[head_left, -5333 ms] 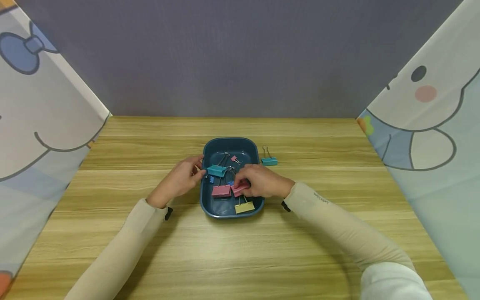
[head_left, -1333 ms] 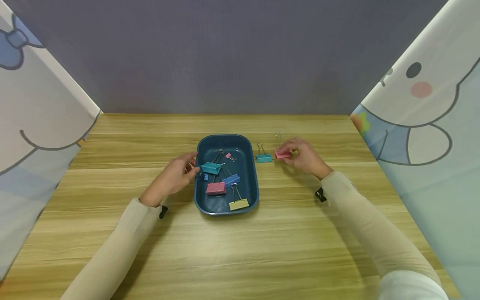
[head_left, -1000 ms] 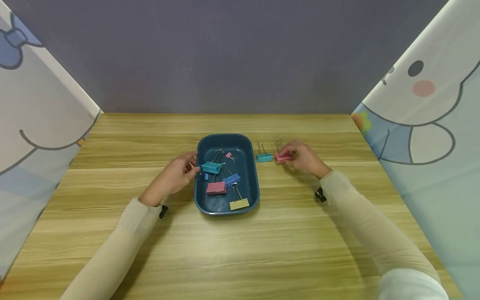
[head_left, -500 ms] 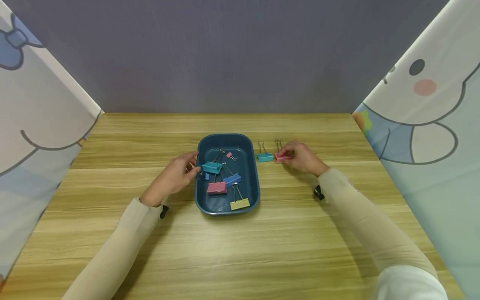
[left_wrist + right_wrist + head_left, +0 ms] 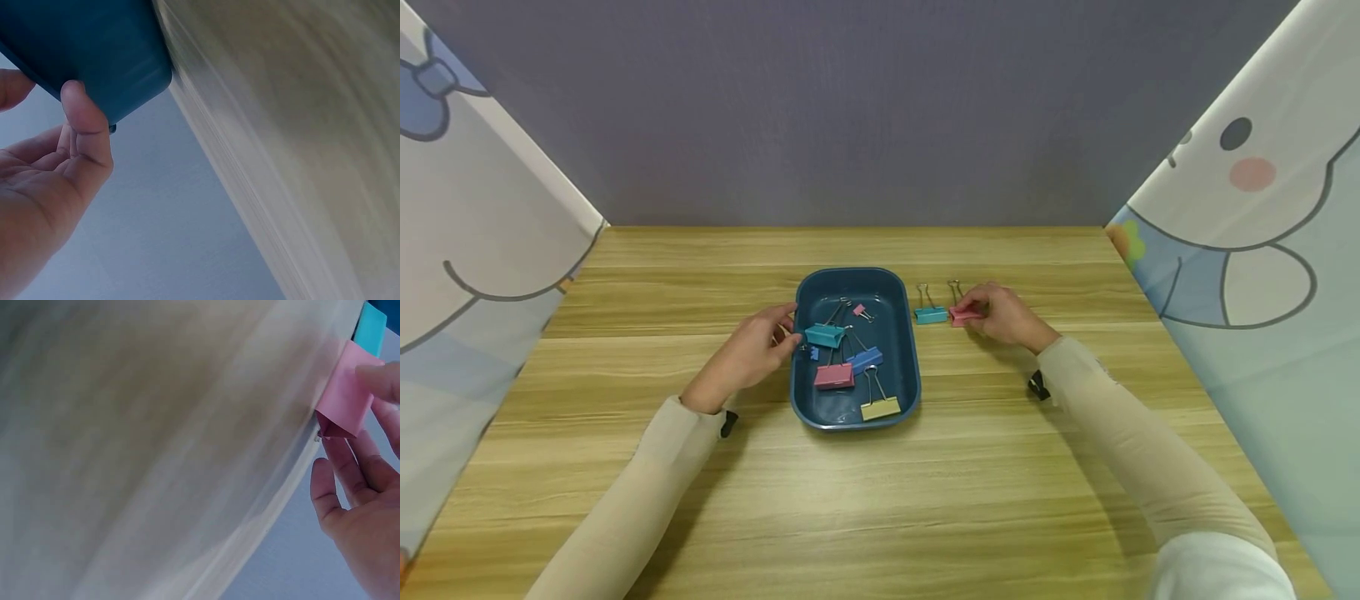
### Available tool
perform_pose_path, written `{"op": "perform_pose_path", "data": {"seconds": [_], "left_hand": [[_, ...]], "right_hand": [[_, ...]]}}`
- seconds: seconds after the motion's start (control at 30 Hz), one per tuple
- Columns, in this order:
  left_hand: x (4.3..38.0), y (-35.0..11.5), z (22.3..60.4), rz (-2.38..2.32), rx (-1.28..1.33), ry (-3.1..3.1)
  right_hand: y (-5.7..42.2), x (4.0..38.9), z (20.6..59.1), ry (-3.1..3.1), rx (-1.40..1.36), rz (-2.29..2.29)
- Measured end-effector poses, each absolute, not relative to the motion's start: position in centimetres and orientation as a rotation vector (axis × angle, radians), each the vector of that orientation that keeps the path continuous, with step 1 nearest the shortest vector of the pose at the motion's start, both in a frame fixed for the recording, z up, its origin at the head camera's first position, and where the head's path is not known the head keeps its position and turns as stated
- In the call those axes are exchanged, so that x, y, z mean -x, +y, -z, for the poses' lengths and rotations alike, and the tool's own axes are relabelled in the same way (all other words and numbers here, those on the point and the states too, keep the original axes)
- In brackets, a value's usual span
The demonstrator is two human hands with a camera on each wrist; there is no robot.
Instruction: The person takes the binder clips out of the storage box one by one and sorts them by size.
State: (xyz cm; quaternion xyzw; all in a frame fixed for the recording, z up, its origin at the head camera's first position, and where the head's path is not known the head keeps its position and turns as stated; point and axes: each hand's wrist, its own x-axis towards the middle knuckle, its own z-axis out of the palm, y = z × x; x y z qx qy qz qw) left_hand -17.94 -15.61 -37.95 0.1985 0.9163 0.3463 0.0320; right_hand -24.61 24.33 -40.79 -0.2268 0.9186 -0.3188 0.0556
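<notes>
My right hand [image 5: 1000, 314] pinches a pink binder clip [image 5: 962, 317] on the wooden table, its wire handles pointing away from me. In the right wrist view, the thumb lies on the pink clip's [image 5: 347, 394] flat face. Just left of it lies a teal binder clip [image 5: 931, 315]. My left hand [image 5: 751, 350] holds the left rim of a dark blue tray [image 5: 912, 367], thumb tip at the edge. The tray contains a teal clip [image 5: 825, 335], a pink clip [image 5: 834, 377], a blue clip [image 5: 865, 360], a yellow clip [image 5: 880, 408] and smaller clips.
The tray stands mid-table on the wooden tabletop [image 5: 850, 517]. A grey panel [image 5: 857, 117] rises behind the far edge. Cartoon-printed panels stand at the left [image 5: 490, 183] and right [image 5: 1285, 350].
My right hand has taken a pink clip out of the tray and set it down right of the teal one. Lately it has barely shifted. My left hand has stayed at the tray's rim.
</notes>
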Motion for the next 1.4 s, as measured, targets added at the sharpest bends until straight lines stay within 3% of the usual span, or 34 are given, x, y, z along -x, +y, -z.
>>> {"op": "perform_pose_path", "data": {"seconds": [0.47, 1.03, 1.4], "left_hand": [[17.9, -15.6, 37.9, -1.062, -0.613, 2.823], [18.0, -15.5, 37.9, -1.067, -0.63, 2.831], [17.9, -15.5, 38.0, -1.061, -0.617, 2.835]], "right_hand": [[24.0, 23.6, 38.7, 2.782, 0.815, 1.088], [20.0, 21.2, 35.0, 2.736, 1.345, 1.206], [18.0, 20.4, 33.7, 2.684, 1.428, 1.173]]}}
